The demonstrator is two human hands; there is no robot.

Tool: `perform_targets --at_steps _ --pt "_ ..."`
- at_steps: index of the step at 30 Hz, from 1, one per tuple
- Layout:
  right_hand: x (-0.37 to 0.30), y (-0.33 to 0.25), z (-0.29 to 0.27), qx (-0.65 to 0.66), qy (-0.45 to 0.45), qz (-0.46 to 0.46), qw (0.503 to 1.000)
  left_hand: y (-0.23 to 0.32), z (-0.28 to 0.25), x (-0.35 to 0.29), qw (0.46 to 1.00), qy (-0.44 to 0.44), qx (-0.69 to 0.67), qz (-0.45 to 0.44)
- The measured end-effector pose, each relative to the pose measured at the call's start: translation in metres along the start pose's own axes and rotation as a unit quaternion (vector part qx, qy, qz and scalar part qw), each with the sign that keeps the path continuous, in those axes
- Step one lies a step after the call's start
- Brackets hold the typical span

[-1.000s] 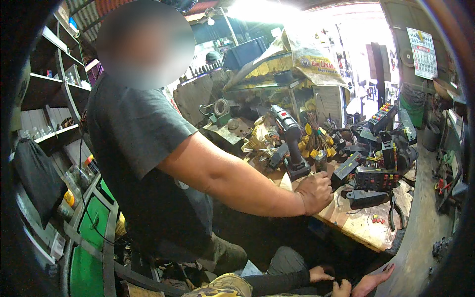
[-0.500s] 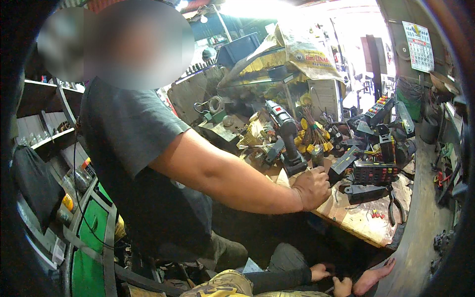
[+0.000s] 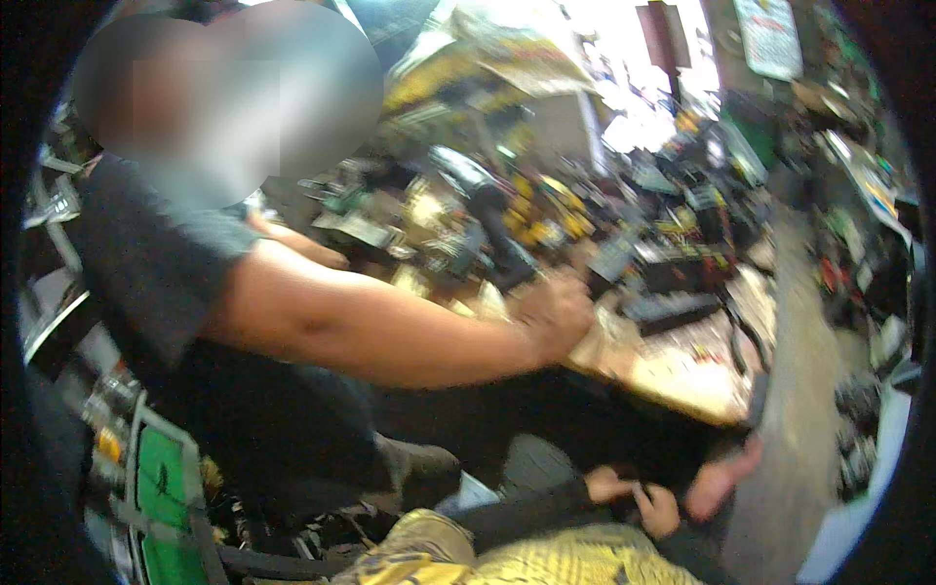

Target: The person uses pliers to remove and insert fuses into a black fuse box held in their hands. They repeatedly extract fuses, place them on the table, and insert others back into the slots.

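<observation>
At the lower edge, my left hand (image 3: 606,485) and my right hand (image 3: 659,511) are close together above my lap, in dark sleeves. The fingers of both look bent and pinched together. Blur and small size hide what they hold, if anything. A bare foot (image 3: 720,480) is just to the right of my right hand. Below my hands lies yellow printed cloth (image 3: 585,561). Another person in a dark T-shirt (image 3: 161,253) stands at the left, with a hand (image 3: 556,317) on the workbench's near edge.
On the workbench (image 3: 682,375) are a dark cordless power tool (image 3: 487,210), yellow wire connectors (image 3: 546,210), a black fuse box (image 3: 682,263) and black-handled pliers (image 3: 743,336). Green drawers (image 3: 161,473) are at the lower left. A grey plank-like surface (image 3: 795,390) runs along the right.
The whole view has shifted, so the scene sits further left and higher, with blur. The other person's second forearm now shows behind the near arm. My hands stay close together.
</observation>
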State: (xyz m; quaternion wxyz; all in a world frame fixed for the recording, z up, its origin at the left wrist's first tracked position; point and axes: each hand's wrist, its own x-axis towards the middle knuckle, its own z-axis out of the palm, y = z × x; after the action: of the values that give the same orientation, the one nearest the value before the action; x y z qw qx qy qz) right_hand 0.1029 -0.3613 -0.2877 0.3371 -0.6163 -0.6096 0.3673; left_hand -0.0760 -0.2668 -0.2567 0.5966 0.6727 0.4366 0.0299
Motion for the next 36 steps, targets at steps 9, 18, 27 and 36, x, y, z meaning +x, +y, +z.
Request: perform_targets --at_steps 9,18,27,36 --pt "-0.005 -0.034 -0.016 0.104 -0.057 -0.011 0.993 0.008 -0.015 -0.006 0.988 -0.133 -0.054 0.051" --pt "-0.008 -0.032 -0.017 0.132 -0.059 -0.051 0.988 -0.016 -0.008 0.003 0.954 -0.231 -0.178 0.07" --pt "-0.01 -0.009 -0.002 0.185 0.001 -0.006 0.983 0.02 -0.005 -0.011 0.989 -0.068 -0.06 0.118" --pt "0.003 0.069 0.037 0.325 0.115 0.071 0.936 0.183 -0.094 -0.071 0.794 0.377 0.264 0.398"
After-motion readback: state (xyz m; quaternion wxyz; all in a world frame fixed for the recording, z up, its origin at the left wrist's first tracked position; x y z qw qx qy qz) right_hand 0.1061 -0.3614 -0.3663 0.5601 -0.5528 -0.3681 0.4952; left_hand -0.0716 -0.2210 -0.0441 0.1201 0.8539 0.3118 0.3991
